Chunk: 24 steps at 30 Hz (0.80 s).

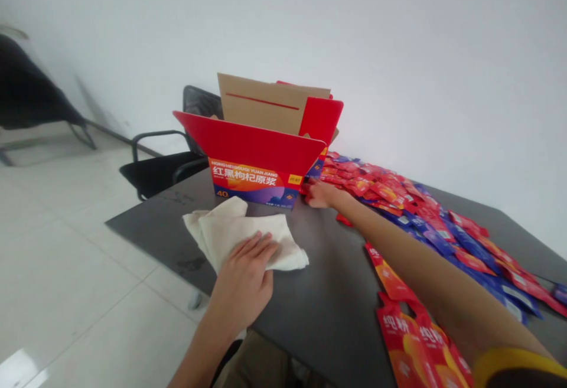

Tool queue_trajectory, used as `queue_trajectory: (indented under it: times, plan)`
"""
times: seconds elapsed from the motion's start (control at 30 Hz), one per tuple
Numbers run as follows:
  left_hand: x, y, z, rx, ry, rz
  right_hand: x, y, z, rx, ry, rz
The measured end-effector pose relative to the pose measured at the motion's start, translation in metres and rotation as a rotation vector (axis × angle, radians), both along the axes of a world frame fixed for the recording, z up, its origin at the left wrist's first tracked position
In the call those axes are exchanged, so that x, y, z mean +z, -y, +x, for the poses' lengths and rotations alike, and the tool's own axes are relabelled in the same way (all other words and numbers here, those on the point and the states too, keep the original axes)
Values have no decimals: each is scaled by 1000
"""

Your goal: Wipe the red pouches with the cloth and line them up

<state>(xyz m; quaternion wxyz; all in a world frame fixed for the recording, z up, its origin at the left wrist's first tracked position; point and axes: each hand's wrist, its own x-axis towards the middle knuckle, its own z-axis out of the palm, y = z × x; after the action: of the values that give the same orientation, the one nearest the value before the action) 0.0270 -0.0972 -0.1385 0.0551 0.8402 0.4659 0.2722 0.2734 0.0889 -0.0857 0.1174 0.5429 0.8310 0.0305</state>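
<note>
My left hand [248,273] lies flat on a folded white cloth [261,228], its fingers stretched over the top of it. The cloth rests on the dark table in front of an open carton [248,184] printed red, orange and purple, with its flaps standing up. My right hand [321,193] reaches to the carton's right corner, its fingers curled. A bit of red shows by the fingertips, but what they grip is too small and partly hidden. Just beyond that hand begins a heap of red sachets [390,190] mixed with blue sachets [425,231].
Several red sachets [407,341] lie near the table's front edge, under my right forearm. A second red carton [319,166] stands partly hidden behind the first. A black chair [159,169] is beyond the table [328,305], and another dark chair [35,93] stands far left.
</note>
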Motion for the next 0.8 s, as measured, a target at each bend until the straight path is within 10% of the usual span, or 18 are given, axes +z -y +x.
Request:
queue_trajectory:
  times: [0.8]
  plan:
    - [8,8,-1,18,-21,4,7,228,-40,-207,-221,56]
